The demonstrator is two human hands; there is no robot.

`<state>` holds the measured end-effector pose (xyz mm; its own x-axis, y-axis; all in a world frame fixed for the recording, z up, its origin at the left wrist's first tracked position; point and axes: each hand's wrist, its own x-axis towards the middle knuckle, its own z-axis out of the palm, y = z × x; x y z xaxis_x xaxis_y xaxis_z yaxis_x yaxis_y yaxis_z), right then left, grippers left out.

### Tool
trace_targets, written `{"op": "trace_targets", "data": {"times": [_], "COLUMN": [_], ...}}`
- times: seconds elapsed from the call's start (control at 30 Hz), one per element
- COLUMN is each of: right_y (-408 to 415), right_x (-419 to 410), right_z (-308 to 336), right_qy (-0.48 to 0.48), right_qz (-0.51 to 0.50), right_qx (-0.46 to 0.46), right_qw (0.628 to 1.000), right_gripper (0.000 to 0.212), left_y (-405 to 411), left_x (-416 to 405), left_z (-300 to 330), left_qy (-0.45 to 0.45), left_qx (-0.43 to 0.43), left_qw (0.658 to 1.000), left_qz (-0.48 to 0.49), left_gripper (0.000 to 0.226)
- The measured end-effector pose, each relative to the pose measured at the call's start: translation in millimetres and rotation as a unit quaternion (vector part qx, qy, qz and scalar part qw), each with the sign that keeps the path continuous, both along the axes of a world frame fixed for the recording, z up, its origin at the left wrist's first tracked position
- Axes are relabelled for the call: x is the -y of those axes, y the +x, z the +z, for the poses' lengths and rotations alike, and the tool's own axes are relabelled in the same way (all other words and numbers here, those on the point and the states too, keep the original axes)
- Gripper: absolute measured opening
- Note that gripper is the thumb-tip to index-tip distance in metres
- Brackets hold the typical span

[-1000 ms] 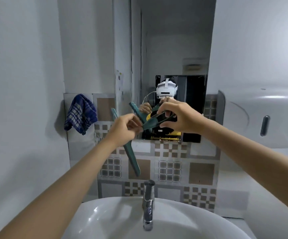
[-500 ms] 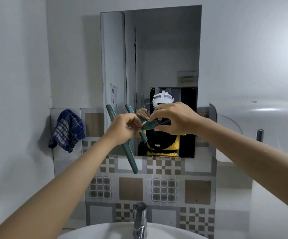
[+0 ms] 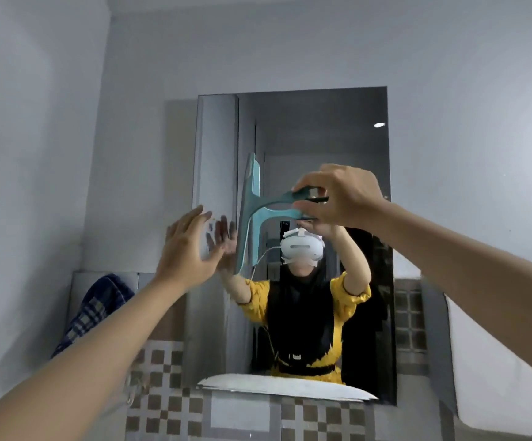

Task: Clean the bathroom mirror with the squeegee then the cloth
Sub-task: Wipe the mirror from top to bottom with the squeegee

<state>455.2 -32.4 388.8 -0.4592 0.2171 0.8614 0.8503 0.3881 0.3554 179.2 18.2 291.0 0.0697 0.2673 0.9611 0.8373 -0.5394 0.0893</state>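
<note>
Centrally, the mirror [image 3: 319, 138] hangs on the wall as an upright rectangle; all four of its edges are in view, and the upper part of the glass, above your hands, is unobstructed. Below the mirror's bottom edge runs a band of checkered tiles [image 3: 169, 405]. To the left of the mirror, bare grey wall offers open room, except low down, where the blue plaid cloth [image 3: 96, 313] hangs against the tiled panel, well apart from both hands. To the right of the mirror, part of a pale wall-mounted fixture [image 3: 481, 361] shows behind your right forearm.

Your right hand [image 3: 344, 198] is in front of the mirror's middle height, toward its right side. Its fingers [image 3: 309, 181] and thumb are closed in a pinch around the dark end of the teal squeegee [image 3: 253, 214] handle. From that grip the handle curves leftward to the blade, which stands nearly vertical, a little way inside the mirror's left edge. The blade and its reflection appear to meet along their length; whether the rubber edge actually touches the glass cannot be told.

Your left hand [image 3: 188, 253] is at the mirror's left edge, level with the lower half of the blade. Its fingers are spread apart and extended, holding nothing, with a visible gap between fingertips and blade.
</note>
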Motion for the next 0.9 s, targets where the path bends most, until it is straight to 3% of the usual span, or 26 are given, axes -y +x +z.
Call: {"op": "trace_targets", "data": {"times": [0.3, 0.57, 0.9], "right_y": [-54, -105, -125], "right_x": [-32, -43, -42], "right_z": [71, 114, 131], "right_qy": [0.036, 0.076, 0.059], "right_qz": [-0.019, -0.031, -0.093], "right_qx": [0.013, 0.025, 0.096], "right_qw": [0.999, 0.996, 0.989], "right_gripper": [0.025, 0.029, 0.032], "left_y": [-57, -68, -76], "left_x": [-54, -69, -75], "left_z": [1, -2, 2], "left_qy": [-0.049, -0.040, -0.024], "left_qx": [-0.064, -0.104, -0.165], "left_qw": [0.987, 0.985, 0.973], "left_qz": [0.140, 0.134, 0.157], "left_gripper": [0.083, 0.092, 0.103]}}
